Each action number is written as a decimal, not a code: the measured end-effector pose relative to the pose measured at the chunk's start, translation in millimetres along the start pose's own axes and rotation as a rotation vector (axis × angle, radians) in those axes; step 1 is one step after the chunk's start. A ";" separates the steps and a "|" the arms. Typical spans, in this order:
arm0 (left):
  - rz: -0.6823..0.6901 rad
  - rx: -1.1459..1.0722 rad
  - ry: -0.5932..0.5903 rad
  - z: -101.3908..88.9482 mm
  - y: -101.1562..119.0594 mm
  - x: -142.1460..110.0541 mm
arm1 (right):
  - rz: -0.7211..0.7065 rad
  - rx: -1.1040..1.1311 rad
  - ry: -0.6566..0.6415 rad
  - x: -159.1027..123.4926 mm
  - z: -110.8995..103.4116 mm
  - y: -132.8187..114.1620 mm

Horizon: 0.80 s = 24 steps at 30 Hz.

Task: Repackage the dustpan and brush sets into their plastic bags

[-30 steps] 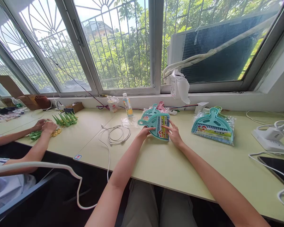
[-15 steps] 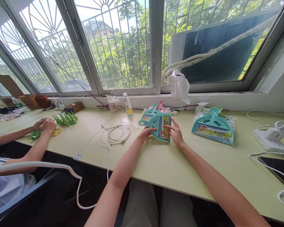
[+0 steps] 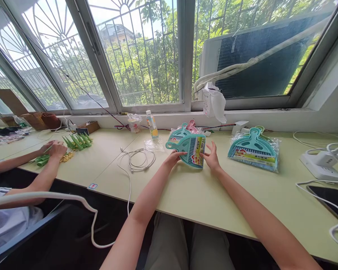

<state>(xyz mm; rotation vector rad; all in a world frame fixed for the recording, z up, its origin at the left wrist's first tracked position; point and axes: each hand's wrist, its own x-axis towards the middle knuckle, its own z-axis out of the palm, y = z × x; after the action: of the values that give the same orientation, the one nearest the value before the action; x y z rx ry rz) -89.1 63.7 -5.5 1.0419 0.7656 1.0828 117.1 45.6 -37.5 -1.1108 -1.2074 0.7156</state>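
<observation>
My left hand (image 3: 173,159) is closed around the handle-side edge of a turquoise dustpan and brush set (image 3: 183,144), holding it tilted above the table. Blue bristles and a yellow-green printed label (image 3: 198,150) face me on its right side. At that label's right edge, my right hand (image 3: 212,159) touches with a fingertip or thumb while its other fingers are spread and raised. Just behind lie another turquoise set in clear wrap (image 3: 182,129) and a pink one (image 3: 191,126). To the right, wrapped turquoise sets (image 3: 253,150) lie stacked, a green rim showing behind.
A coiled white cable (image 3: 141,159), clear plastic wrap (image 3: 154,144) and a drink bottle (image 3: 152,123) are to the left. On the right are a power strip (image 3: 322,167) and a phone (image 3: 331,200). At far left a co-worker's hands (image 3: 55,149) handle green pieces.
My right hand has drawn back slightly from the label's face to its right edge, lifting its other fingers. The held set has turned a little; my left hand keeps its grip.
</observation>
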 end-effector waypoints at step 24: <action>-0.002 0.034 -0.069 -1.7 -0.9 2.2 | 0.357 0.263 -0.251 3.9 -16.6 -17.2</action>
<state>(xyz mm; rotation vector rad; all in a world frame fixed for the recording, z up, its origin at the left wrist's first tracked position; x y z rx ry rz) -89.7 66.1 -7.0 1.1018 0.7319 1.0299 131.9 38.6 -19.7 -1.0461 -1.0921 1.2815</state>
